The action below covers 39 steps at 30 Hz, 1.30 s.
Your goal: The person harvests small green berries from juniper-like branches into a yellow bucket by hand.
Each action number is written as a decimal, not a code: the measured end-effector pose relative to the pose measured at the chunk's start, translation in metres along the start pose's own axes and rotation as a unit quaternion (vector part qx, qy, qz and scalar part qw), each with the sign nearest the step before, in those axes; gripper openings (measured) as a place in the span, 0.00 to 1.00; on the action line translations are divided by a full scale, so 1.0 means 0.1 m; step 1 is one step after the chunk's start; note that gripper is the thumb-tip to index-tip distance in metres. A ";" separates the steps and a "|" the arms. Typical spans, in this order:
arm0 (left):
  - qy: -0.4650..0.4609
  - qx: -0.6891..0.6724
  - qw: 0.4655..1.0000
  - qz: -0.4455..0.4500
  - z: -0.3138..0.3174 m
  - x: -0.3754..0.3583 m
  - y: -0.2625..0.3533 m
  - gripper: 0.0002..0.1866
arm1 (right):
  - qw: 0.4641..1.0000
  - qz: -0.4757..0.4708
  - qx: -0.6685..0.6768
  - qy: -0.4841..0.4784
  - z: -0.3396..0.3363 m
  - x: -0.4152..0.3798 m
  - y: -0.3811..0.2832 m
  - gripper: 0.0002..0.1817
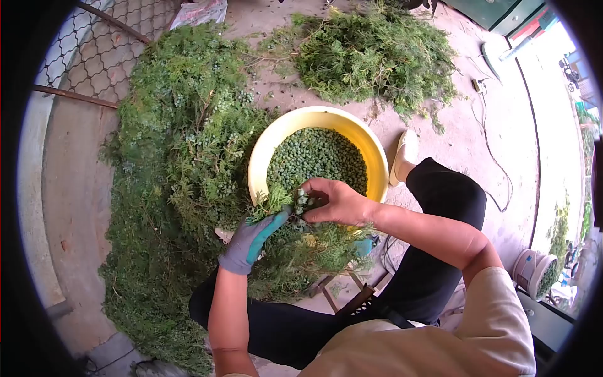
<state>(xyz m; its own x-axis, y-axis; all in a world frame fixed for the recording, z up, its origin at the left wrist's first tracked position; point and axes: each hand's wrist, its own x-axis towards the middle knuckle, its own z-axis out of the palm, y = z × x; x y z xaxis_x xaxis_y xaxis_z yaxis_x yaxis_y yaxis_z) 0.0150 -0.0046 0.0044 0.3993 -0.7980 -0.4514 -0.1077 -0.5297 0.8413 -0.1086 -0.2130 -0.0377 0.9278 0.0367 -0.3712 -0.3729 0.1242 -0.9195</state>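
Note:
My left hand, in a grey and green glove, is closed on a green conifer sprig over the near rim of a yellow tub. Bare, my right hand has its thumb and fingers curled round a small cluster of green cones at the sprig's right end. Inside the tub lies a deep layer of small green cones. Cut branches lie beneath my forearms, in front of the tub.
A long heap of conifer branches spreads along the left. Another pile of branches lies beyond the tub. A wire mesh panel stands upper left, and a cable runs over the floor at right. A white bucket lies tipped at far right.

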 end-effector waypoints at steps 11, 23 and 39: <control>0.074 -0.369 0.919 -0.118 -0.05 0.22 0.13 0.25 | 0.978 -0.122 -0.095 0.141 0.10 -0.06 -0.33 0.27; 0.086 -0.347 0.928 -0.105 0.00 0.26 -0.03 0.21 | 0.929 -0.269 -0.198 0.159 0.00 -0.12 -0.47 0.15; 0.034 -0.240 0.967 -0.083 0.08 0.23 -0.03 0.19 | 0.895 -0.195 -0.387 0.104 0.13 -0.01 -0.37 0.10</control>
<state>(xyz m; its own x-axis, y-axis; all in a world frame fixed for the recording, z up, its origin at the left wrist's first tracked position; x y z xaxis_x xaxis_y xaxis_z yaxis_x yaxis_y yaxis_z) 0.0169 -0.0235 -0.0111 0.4361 -0.6841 -0.5847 0.3909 -0.4412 0.8078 -0.0960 -0.2046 -0.0016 0.9969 -0.0552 0.0554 0.0072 -0.6404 -0.7680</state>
